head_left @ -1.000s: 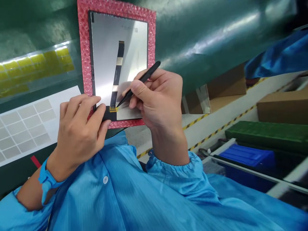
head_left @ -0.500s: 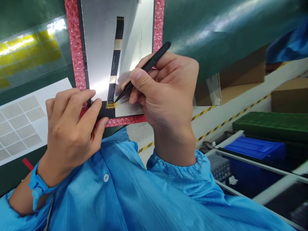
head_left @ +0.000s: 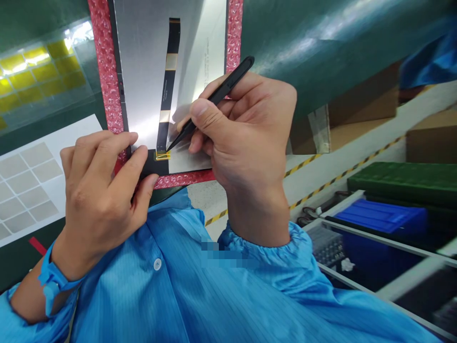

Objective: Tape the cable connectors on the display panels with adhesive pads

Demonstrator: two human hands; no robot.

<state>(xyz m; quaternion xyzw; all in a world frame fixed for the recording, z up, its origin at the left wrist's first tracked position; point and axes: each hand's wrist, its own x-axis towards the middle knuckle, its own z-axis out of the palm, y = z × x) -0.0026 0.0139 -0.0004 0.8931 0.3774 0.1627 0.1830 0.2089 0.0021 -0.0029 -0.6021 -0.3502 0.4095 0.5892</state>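
My right hand (head_left: pixel 246 124) is closed around black tweezers (head_left: pixel 221 93), held like a pen. Their tip meets the yellow tape (head_left: pixel 163 155) at the lower end of a black flat ribbon cable (head_left: pixel 168 90). This cable runs up the silver back of a display panel (head_left: pixel 139 57). My left hand (head_left: pixel 103 186) rests at the panel's lower left corner, fingers spread and bent, with fingertips on the black edge and thumb by the bottom border. What its fingertips press on is partly hidden.
Pink bubble wrap (head_left: pixel 103 62) borders the panel on a green mat (head_left: pixel 285 28). To the left lie a sheet of yellow film squares (head_left: pixel 43 71) and a white sheet with grey squares (head_left: pixel 28 186). A cardboard box (head_left: pixel 360 100) and a blue bin (head_left: pixel 382 219) are at right.
The panel and my left hand appear slightly further left and up in view. The tweezers' tip stays by the yellow tape, and both hands keep their hold.
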